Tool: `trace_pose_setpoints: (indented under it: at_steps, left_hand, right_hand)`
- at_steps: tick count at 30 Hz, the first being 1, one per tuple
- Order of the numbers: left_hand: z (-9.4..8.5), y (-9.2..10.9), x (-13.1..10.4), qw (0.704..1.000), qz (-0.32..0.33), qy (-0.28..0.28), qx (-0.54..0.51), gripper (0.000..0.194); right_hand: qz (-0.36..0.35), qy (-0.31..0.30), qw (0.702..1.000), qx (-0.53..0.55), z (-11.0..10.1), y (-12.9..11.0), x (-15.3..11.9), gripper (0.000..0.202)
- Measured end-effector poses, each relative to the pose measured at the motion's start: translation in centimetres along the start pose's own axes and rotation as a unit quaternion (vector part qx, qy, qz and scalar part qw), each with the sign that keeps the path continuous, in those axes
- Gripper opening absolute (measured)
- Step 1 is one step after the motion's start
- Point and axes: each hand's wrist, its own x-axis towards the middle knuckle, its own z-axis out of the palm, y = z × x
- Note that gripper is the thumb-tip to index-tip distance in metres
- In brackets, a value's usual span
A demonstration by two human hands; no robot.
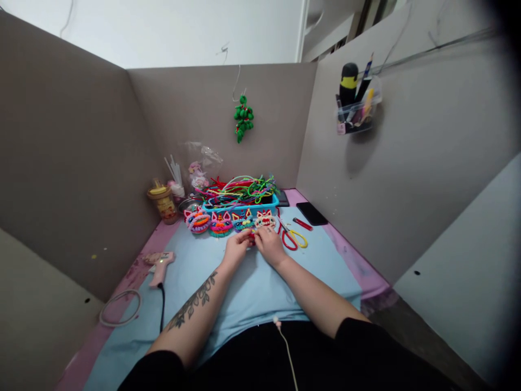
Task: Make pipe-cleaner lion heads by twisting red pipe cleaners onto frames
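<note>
My left hand (238, 245) and my right hand (269, 245) meet over the blue cloth, fingers closed together. Between them shows a small red pipe-cleaner piece (252, 237), mostly hidden by the fingers. Just beyond stand several pipe-cleaner animal heads in a row: a pink and orange one (197, 222), a purple and orange one (220, 226), a teal one (243, 222) and a cream and red one (265, 218) directly behind my right hand.
Behind the row, a blue basket (248, 208) overflows with colourful pipe cleaners (244, 190). Scissors (293, 238), a red cutter (302, 224) and a phone (311, 213) lie at right. A pink glue gun (161, 266) and a lidded cup (163, 202) are at left. Partitions surround the table.
</note>
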Motion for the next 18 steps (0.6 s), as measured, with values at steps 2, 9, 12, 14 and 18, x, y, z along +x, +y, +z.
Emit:
trace_pose_setpoints:
  at_steps: [2,9,12,14,18]
  left_hand:
    - [0.06,0.16,-0.06,1.0,-0.022,0.003,-0.022,0.043]
    - [0.11,0.55,-0.13,0.998,-0.029,0.02,-0.043,0.048]
    - [0.16,0.58,-0.12,0.999,-0.009,0.035,-0.02,0.046]
    - [0.21,0.49,-0.06,0.999,0.004,0.037,0.001,0.044]
    - [0.19,0.09,0.18,0.996,0.03,0.037,0.07,0.038]
  right_hand:
    - [-0.018,0.015,0.999,-0.034,0.02,0.07,0.07,0.016]
    - [-0.033,0.073,0.993,-0.086,0.28,0.03,0.17,0.012]
    - [-0.016,0.098,0.992,-0.083,0.28,-0.14,0.14,0.012]
    - [-0.003,0.107,0.991,-0.082,0.25,-0.24,0.14,0.012]
    - [0.015,0.094,0.993,-0.075,0.27,-0.34,0.06,0.013]
